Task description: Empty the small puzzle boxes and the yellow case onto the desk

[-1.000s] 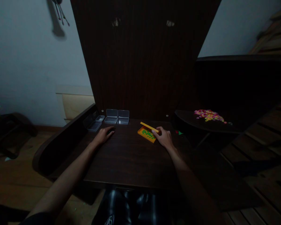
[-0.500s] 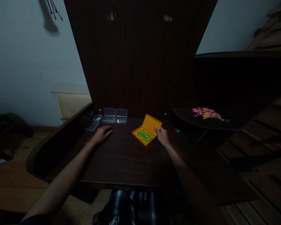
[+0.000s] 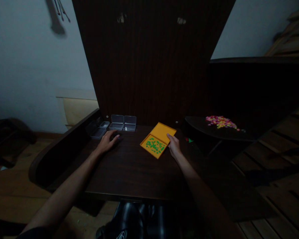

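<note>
An orange hinged case (image 3: 157,140) lies opened flat on the dark wooden table (image 3: 129,169), its near half filled with small green pieces (image 3: 153,145). My right hand (image 3: 173,145) rests at the case's right edge, fingertips touching the lid, fingers loosely extended. My left hand (image 3: 107,140) lies palm down on the table to the left, fingers stretched forward, near several clear plastic boxes (image 3: 119,123).
A tall dark wooden panel (image 3: 149,63) stands behind the table. A lower dark shelf at the right carries a pile of pink and yellow small pieces (image 3: 220,121). A small green and red bit (image 3: 188,140) lies beside the table's right edge. Wooden floor surrounds.
The orange case's lid swung from nearly closed to fully laid back flat under my right hand. My left hand stayed in place.
</note>
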### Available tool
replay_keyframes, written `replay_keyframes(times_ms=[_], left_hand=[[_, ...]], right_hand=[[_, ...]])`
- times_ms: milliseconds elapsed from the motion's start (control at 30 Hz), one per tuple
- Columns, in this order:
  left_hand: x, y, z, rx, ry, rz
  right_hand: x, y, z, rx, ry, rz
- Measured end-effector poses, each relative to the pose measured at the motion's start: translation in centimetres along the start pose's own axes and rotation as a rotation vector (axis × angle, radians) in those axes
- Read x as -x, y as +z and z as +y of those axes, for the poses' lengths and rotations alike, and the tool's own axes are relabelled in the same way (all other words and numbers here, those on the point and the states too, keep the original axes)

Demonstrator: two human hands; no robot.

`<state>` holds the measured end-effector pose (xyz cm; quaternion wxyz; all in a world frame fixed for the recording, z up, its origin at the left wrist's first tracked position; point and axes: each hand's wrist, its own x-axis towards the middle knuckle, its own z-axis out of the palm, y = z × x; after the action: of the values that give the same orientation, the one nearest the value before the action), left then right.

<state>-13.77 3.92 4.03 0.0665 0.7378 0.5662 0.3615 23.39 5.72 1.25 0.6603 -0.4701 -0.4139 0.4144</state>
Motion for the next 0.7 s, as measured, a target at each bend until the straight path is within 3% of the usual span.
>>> replay_keyframes(times_ms=[167, 367, 433, 567, 700], left_hand=[[1.0, 0.3, 2.8, 0.127, -0.018, 0.067], [2.5, 3.4, 7.8, 0.636, -0.129, -0.198], [2.8, 4.6, 9.2, 0.881, -0.268, -0.252], [2.8, 6.0, 11.8, 1.334, -0.707, -0.162], [2.2, 6.6, 14.3, 1.604, -0.898, -0.141]], right_hand=[[0.4, 0.7, -0.3, -0.151, 0.091, -0.043], [1.2, 1.5, -0.7, -0.205, 0.238, -0.096], [1.5, 1.8, -0.8, -0.232, 0.279, -0.081], [1.7, 2.2, -1.1, -0.336, 0.28, -0.041], [2.2, 2.4, -1.6, -0.373, 0.264, 0.0]])
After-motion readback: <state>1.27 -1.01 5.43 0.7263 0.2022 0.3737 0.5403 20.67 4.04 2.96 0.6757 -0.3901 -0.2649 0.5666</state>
